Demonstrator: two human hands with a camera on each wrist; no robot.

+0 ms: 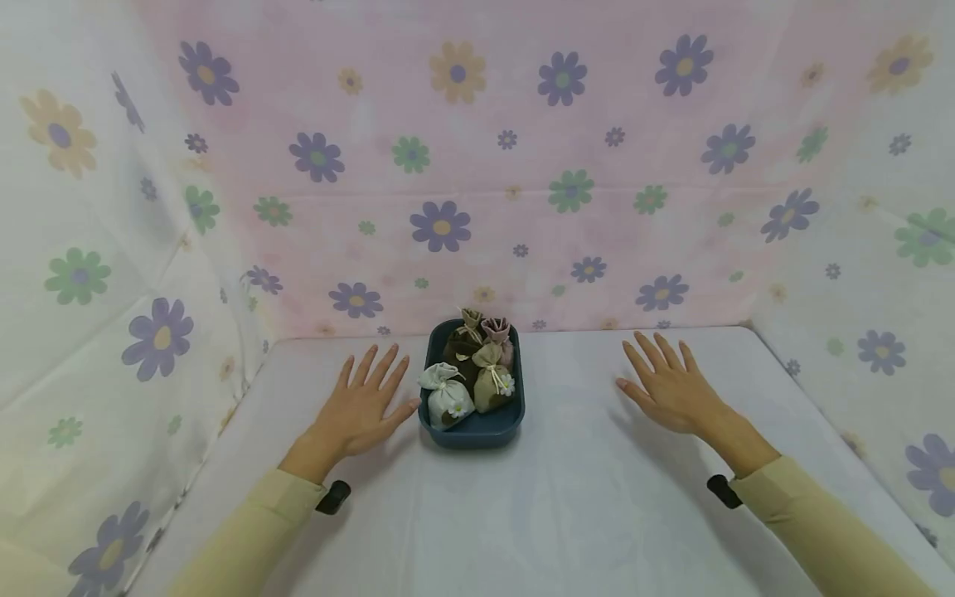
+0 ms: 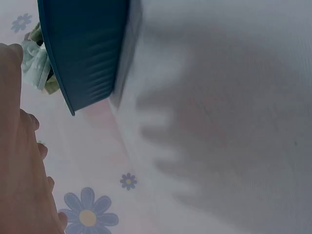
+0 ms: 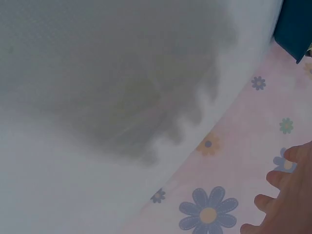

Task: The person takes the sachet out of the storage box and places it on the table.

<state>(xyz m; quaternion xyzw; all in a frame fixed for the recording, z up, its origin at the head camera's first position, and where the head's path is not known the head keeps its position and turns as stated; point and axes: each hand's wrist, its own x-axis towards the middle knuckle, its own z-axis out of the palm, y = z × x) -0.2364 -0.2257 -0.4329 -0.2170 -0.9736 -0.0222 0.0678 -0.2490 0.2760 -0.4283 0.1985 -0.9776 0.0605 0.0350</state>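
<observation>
A dark blue plastic basket point(image 1: 477, 439) stands on the white table near its back edge. Several small drawstring pouches fill it: a pale mint one point(image 1: 448, 402) at front left, an olive one point(image 1: 490, 390) at front right, a dark brown one point(image 1: 460, 344) and a mauve one point(image 1: 498, 330) behind. My left hand point(image 1: 361, 414) hovers flat with fingers spread, its thumb tip right at the basket's left side. Well to the right of the basket, my right hand point(image 1: 671, 394) is held palm down over the table, fingers spread and holding nothing.
White cloth covers the table point(image 1: 567, 514). A pink flowered curtain point(image 1: 477, 232) hangs along the back edge, and pale flowered curtains close off the left and right sides. Dark wrist cameras sit under both sleeves.
</observation>
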